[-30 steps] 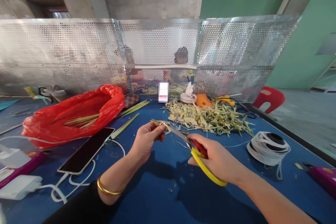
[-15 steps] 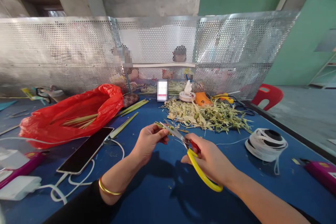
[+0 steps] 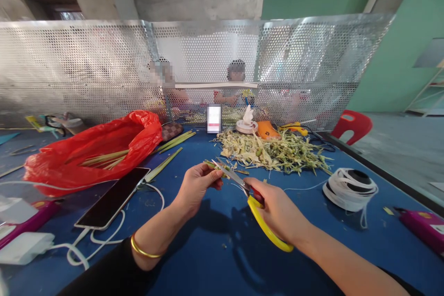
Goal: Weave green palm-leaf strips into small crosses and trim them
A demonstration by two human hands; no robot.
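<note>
My left hand point(image 3: 199, 187) pinches a small piece of green plant stalk point(image 3: 210, 164) between thumb and fingers above the blue table. My right hand point(image 3: 277, 210) is closed on scissors point(image 3: 270, 231) with yellow and red handles. Their metal blades point left and lie across the stalk, close by my left fingertips. Much of the stalk is hidden by my fingers and the blades. Just beyond my hands lies a heap of green and pale plant trimmings point(image 3: 277, 152). Several long stalks point(image 3: 164, 165) rest to the left.
A red plastic bag point(image 3: 93, 152) holding stalks and a black phone point(image 3: 113, 199) with white cables are on the left. To the right stand a spool of white cord point(image 3: 348, 189) and a purple tool point(image 3: 423, 226). A perforated metal screen point(image 3: 204, 51) rises behind, with people beyond.
The scissor blades look closer together and the right hand's fingers have drawn in around the handles. My left hand stays in place. The view has shifted very slightly.
</note>
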